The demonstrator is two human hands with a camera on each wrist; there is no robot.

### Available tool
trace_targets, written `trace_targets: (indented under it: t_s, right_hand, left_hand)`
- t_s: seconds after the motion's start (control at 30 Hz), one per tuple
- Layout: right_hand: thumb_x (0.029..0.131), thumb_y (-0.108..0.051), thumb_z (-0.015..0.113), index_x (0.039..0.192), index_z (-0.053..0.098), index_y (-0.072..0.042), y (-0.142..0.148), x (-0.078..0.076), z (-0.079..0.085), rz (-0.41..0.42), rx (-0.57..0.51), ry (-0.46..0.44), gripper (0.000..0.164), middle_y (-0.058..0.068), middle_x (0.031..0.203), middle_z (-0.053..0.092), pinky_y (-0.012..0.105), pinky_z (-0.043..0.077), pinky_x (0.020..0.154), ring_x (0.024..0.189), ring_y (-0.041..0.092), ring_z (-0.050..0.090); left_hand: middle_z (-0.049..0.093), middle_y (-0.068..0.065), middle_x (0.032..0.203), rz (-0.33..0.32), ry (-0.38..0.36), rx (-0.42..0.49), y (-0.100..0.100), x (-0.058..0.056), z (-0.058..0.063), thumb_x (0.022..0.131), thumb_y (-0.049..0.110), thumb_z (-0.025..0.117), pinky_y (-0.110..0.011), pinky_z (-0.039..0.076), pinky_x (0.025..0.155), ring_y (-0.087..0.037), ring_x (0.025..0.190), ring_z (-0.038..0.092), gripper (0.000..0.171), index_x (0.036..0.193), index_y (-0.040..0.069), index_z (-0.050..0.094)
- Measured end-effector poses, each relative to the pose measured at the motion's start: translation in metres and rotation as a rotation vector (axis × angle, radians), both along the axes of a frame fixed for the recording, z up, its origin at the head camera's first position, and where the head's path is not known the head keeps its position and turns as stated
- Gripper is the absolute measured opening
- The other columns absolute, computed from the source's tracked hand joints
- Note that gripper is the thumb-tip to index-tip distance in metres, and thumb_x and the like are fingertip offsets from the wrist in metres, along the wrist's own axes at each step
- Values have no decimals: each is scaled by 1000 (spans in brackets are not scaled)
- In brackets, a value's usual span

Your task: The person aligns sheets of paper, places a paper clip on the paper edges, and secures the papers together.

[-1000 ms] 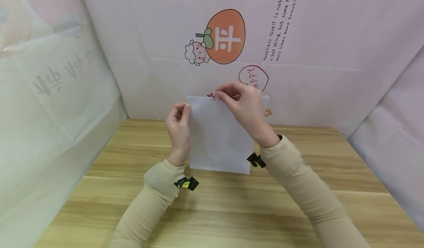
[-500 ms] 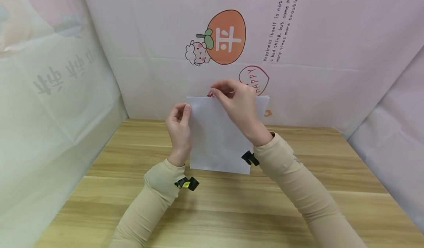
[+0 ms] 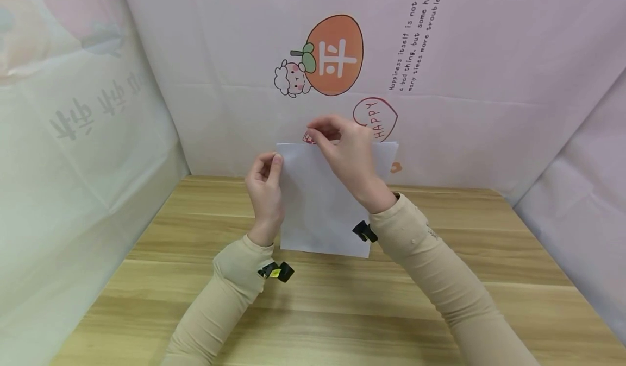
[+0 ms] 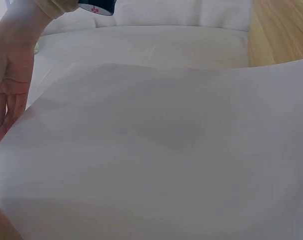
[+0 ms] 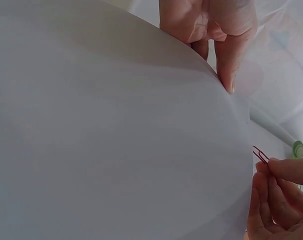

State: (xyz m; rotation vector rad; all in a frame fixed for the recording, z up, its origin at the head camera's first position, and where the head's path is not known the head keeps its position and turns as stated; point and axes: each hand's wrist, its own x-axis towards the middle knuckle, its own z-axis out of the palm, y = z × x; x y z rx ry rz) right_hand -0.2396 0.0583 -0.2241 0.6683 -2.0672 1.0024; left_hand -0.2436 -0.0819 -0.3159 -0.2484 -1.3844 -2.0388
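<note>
White paper (image 3: 320,203), more than one sheet by its offset top right corner, is held upright above the table. The left hand (image 3: 265,192) pinches its left edge close to the top corner. Between thumb and fingertips of the right hand (image 3: 349,157) is a red paper clip (image 5: 261,154), just at the paper's top edge. The right wrist view shows the clip's looped end beside the edge; whether it touches the paper I cannot tell. In the left wrist view the paper (image 4: 166,145) fills most of the frame and hides much of the work.
A wood-grain table (image 3: 313,311) lies below the hands. Behind it hangs a pale pink printed cloth (image 3: 235,121), with white cloth (image 3: 112,154) at the left side. A black strap mount sits on each wrist.
The right hand has shifted left and slightly up along the paper's top edge with the paper clip. The left hand and the paper stay almost in place.
</note>
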Motion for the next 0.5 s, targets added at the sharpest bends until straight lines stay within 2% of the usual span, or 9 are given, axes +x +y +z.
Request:
trace_targets:
  t_s: [0.3, 0.5]
  right_hand:
    - [86, -16, 70, 93, 73, -7, -2, -4, -2, -12, 13, 10, 11, 3, 85, 73, 22, 54, 73, 75, 11, 67]
    - [87, -18, 70, 93, 73, -7, -4, -5, -4, -18, 17, 2, 13, 3, 85, 73, 23, 54, 73, 76, 12, 66]
  left_hand:
    - [57, 3, 84, 18, -12, -22, 0, 0, -1, 91, 15, 63, -20, 43, 73, -12, 77, 51, 20, 96, -4, 62]
    - [57, 3, 83, 13, -9, -3, 0, -1, 0, 91, 14, 63, -20, 43, 72, -11, 77, 51, 19, 94, -5, 62]
